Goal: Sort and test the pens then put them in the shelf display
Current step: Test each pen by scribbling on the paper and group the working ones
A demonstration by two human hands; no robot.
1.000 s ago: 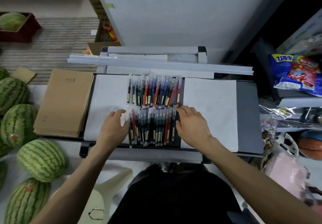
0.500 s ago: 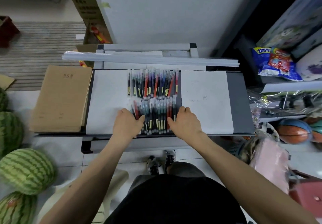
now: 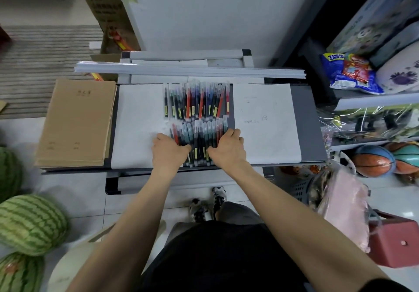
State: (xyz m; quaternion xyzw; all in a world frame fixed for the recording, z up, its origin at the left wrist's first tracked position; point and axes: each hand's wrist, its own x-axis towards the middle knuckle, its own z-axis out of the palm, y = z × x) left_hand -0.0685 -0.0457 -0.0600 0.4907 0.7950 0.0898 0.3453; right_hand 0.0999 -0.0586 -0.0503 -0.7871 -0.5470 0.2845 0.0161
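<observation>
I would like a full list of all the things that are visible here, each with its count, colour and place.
far pen row: many, red, blue and dark, middle of table
near pen row: many, same colours, between both grips
table: one, grey, centre
paper sheets: two, white, either side of pens
folders: one stack, tan, table's left end
white strips: one bundle, behind pens
watermelons: three, green striped, floor left
basketballs: two, orange and blue, lower right
snack bags: two, blue and red, right shelf
box: one, red, bottom right
left grip: touches near row's left side
right grip: touches near row's right side
</observation>
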